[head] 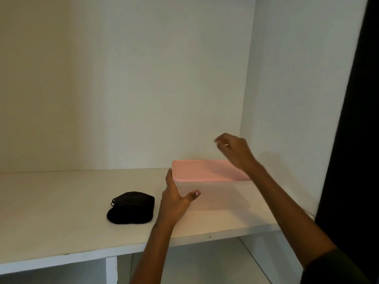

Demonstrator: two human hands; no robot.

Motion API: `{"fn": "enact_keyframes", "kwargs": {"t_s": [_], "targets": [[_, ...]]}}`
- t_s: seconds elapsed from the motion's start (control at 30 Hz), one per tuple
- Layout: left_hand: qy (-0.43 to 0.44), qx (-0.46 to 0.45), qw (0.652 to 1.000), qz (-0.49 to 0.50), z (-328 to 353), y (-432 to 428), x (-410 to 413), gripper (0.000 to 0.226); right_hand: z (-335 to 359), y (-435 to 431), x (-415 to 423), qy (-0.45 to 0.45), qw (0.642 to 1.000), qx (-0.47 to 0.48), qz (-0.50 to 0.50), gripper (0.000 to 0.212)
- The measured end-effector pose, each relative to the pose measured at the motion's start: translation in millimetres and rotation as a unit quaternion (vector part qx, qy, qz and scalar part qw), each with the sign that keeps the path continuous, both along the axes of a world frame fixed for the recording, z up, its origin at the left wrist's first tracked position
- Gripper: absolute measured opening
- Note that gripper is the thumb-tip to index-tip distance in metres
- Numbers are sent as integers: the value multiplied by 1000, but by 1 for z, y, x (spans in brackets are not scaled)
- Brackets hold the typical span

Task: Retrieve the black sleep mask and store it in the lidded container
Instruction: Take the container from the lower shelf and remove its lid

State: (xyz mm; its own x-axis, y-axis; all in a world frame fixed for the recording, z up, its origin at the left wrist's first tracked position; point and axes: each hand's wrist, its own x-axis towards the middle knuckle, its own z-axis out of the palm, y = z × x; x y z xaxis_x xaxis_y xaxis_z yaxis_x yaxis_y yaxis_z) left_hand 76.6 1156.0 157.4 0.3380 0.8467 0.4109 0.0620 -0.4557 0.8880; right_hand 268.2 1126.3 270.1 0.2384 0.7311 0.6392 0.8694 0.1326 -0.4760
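Here, the clear body of the container (217,196) is hard to make out against the white shelf (61,212); only its pink lid (205,171), still on, reads clearly. The left hand (176,201) is spread against the container's left end, thumb on its front. The right hand (235,150) hovers above the lid's far right corner, fingers loosely curled, holding nothing. The black sleep mask (131,208) lies folded just left of the left hand, long axis left to right.
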Motion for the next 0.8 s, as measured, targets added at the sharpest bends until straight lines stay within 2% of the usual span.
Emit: {"fn": "enact_keyframes", "kwargs": {"t_s": [0.03, 0.1, 0.17, 0.27, 0.37, 0.5, 0.6, 0.8], "targets": [[-3, 1, 1000, -3, 0, 0, 0, 97, 11, 8, 22, -10, 995, -69, -67, 24], [-7, -1, 1000, -1, 1, 0, 1, 95, 14, 21, 56, -39, 951, -249, -178, 40], [-4, -2, 1000, 6, 1, 0, 1, 92, 6, 33, 78, 15, 917, -357, -180, 45], [-1, -4, 1000, 12, 0, 2, 1, 90, 0, 40, 87, 136, 911, -365, -132, 47], [6, -7, 1000, 20, -2, 3, 2, 89, 7, 38, 88, 173, 909, -365, -107, 49], [24, -6, 999, 32, -2, 4, 3, 84, 6, 43, 94, 137, 914, -363, -119, 60], [29, -1, 999, 41, -1, 3, 4, 83, 2, 43, 95, 104, 926, -338, -134, 57], [36, 3, 998, 58, 2, -1, 4, 81, 8, 35, 91, 144, 933, -310, -111, 53]]}}
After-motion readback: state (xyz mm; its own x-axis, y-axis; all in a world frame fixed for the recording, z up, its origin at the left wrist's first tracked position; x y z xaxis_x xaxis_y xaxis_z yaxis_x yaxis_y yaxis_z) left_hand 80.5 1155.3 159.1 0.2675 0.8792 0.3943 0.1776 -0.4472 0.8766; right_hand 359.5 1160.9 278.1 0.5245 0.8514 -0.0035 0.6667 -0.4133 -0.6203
